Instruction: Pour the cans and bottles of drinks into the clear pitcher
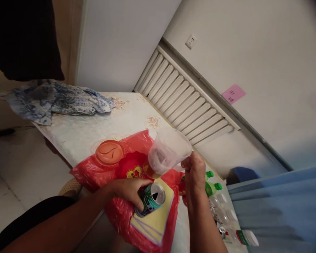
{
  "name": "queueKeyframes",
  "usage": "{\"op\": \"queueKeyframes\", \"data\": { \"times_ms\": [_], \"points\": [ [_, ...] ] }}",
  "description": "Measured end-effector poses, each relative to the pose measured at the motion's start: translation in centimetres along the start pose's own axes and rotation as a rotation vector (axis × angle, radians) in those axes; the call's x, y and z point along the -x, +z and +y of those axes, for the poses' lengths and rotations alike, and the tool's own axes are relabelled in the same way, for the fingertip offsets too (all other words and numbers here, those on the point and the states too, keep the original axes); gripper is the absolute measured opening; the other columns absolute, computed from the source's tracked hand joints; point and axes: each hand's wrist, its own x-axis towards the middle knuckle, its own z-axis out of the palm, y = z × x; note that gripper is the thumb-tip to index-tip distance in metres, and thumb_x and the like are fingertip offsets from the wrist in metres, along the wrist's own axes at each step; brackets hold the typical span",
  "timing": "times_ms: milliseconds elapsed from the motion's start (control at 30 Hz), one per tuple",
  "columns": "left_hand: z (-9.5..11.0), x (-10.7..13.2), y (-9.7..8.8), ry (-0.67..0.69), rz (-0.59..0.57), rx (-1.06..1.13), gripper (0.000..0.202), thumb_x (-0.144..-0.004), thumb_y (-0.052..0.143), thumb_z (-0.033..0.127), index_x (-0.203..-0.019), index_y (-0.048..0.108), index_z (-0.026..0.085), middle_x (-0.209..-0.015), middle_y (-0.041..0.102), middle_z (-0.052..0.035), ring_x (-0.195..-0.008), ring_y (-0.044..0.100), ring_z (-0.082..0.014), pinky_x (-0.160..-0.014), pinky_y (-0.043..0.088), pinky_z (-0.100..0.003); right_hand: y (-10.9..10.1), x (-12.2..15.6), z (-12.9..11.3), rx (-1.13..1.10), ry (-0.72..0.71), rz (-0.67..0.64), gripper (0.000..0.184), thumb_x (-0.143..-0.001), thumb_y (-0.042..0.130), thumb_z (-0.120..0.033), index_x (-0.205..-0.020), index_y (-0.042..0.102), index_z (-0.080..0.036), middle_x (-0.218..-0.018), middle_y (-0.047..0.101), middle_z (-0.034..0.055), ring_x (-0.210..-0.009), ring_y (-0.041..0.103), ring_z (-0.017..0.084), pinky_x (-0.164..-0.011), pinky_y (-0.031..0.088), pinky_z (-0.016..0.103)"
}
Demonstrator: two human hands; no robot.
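Observation:
My left hand is wrapped around a green and dark drinks can, its opened top tilted toward me. My right hand pinches the edge of a thin, whitish see-through plastic bag, which hangs to the left of it. Under both lies a red plastic bag spread over the table. On it are a round clear lid or container, a red item with a yellow print and a yellow sheet with purple lines, which the can partly covers.
Several bottles, some with green caps, stand or lie along the table's right side near a blue curtain. A blue-and-white cloth lies at the far left end of the patterned tabletop. A white radiator runs along the wall behind.

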Motion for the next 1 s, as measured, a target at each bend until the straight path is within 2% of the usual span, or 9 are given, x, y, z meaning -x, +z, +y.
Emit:
{"op": "queueKeyframes", "data": {
  "times_ms": [100,267,433,600,767,1000],
  "points": [
    [0.6,0.1,-0.4,-0.053,0.012,0.081,0.088,-0.052,0.087,0.026,-0.134,0.055,0.024,-0.131,0.065,-0.0041,-0.122,0.058,-0.0302,-0.102,0.047,-0.036,-1.9,-0.7,-2.4,0.048,-0.036,0.028,0.049,-0.079,0.066,-0.052,-0.055,0.034,-0.024,-0.047,0.025,-0.0118,-0.041,0.023,0.007,-0.042,0.029,0.023],
    [0.4,-0.3,-1.0,0.007,0.128,0.062,0.077,-0.057,0.083,0.021,-0.13,0.058,0.023,-0.127,0.067,-0.0035,-0.121,0.059,-0.0297,-0.1,0.048,-0.036,-4.8,-0.9,-4.9,0.146,-0.042,0.039,0.049,-0.077,0.069,-0.048,-0.053,0.036,-0.023,-0.044,0.026,-0.0113,-0.04,0.024,0.006,-0.039,0.026,0.022],
    [0.0,-1.0,-1.2,0.049,0.235,0.128,0.074,-0.058,0.078,0.014,-0.128,0.057,0.021,-0.121,0.069,-0.0046,-0.113,0.063,-0.0278,-0.092,0.051,-0.036,-7.9,-0.2,-6.1,0.291,-0.027,-0.01,0.048,-0.08,0.067,-0.047,-0.051,0.038,-0.023,-0.044,0.029,-0.0099,-0.04,0.024,0.006,-0.038,0.021,0.021],
    [0.2,-1.3,-1.2,0.045,0.28,0.145,0.07,-0.059,0.077,0.013,-0.126,0.057,0.021,-0.113,0.071,-0.0046,-0.103,0.066,-0.0257,-0.084,0.054,-0.034,-10.5,0.7,-6.3,0.519,-0.025,-0.087,0.045,-0.082,0.063,-0.049,-0.054,0.039,-0.023,-0.045,0.031,-0.0087,-0.041,0.025,0.007,-0.039,0.021,0.022],
    [0.3,-1.3,-1.5,0.044,0.318,0.052,0.071,-0.059,0.075,0.014,-0.127,0.057,0.021,-0.122,0.068,-0.0057,-0.112,0.063,-0.0272,-0.092,0.051,-0.035,-11.3,1.8,-6.7,0.695,-0.019,-0.18,0.044,-0.082,0.06,-0.051,-0.054,0.042,-0.023,-0.047,0.036,-0.0065,-0.044,0.029,0.008,-0.041,0.026,0.022],
    [0.0,-1.4,-1.8,0.067,0.326,-0.055,0.068,-0.06,0.075,0.017,-0.126,0.059,0.022,-0.122,0.068,-0.0053,-0.112,0.063,-0.0279,-0.092,0.05,-0.036,-10.1,2.7,-7.9,0.852,-0.009,-0.265,0.042,-0.079,0.061,-0.05,-0.054,0.042,-0.022,-0.051,0.036,-0.0051,-0.049,0.031,0.009,-0.044,0.025,0.022]
  ]
}}
